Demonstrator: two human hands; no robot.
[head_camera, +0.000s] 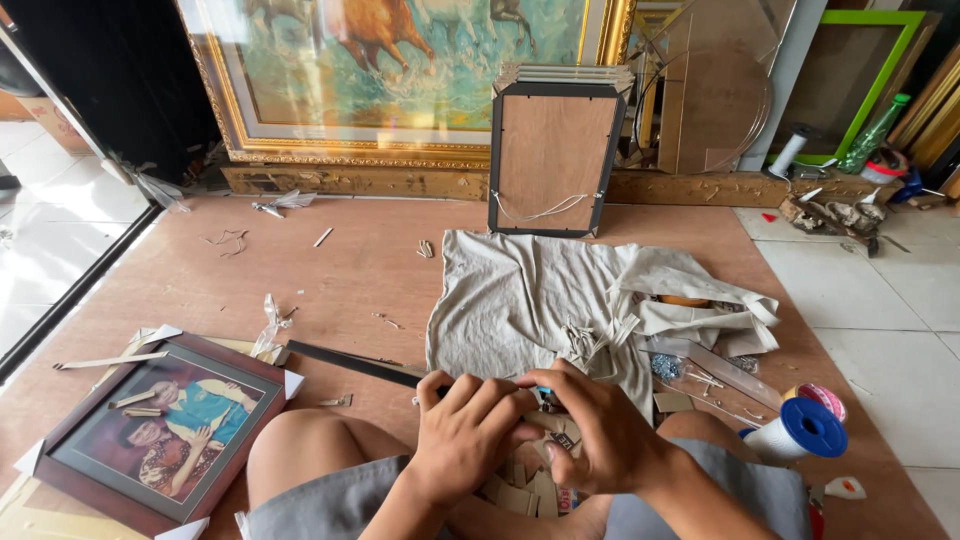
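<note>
My left hand (468, 432) and my right hand (590, 432) meet above my lap, fingers curled together around a small dark object with a blue tip (545, 396); what it is cannot be told. A long black frame strip (350, 362) runs from the left up to my left hand, which seems to rest on its end. Small brown card pieces (520, 490) lie under my hands between my knees.
A framed photo (165, 425) with white corner guards lies at left. A grey cloth (520, 290) spreads ahead, with a black frame showing its brown back (553, 155) leaning behind it. A white spool with blue end (795, 432) sits at right. A large gold-framed painting (400, 90) stands at the back.
</note>
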